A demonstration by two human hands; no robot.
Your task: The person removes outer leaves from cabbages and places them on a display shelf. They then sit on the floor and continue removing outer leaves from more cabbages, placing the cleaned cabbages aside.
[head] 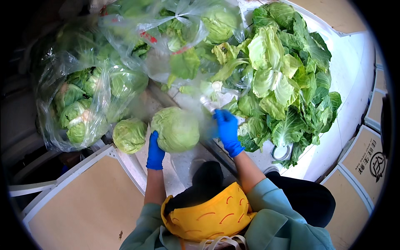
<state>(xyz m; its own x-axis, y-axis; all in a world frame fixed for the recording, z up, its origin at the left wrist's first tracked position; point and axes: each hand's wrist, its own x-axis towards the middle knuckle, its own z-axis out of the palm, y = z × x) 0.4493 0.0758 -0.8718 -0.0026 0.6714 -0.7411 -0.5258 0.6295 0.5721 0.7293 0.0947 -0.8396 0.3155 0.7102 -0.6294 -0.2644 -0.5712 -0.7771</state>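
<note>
My left hand [155,153], in a blue glove, grips the left side of a large round green cabbage [175,129]. The cabbage is held above the floor in front of me. To its right, my right hand [226,129], also gloved in blue, is closed around what looks like a knife [207,103]; its pale blade points up and left and is blurred. A hazy smear blurs the area between the cabbage and my right hand. Just left of my left hand sits a smaller cabbage [130,135]. Near the knife tip lies a cut cabbage stem [216,86].
A clear plastic bag of cabbages [82,117] stands at left, another plastic bag [187,23] behind. Loose cabbage leaves [281,84] are heaped at right, with a roll of tape [280,152] at their near edge. Beige boards [90,200] and printed boxes [362,162] flank me.
</note>
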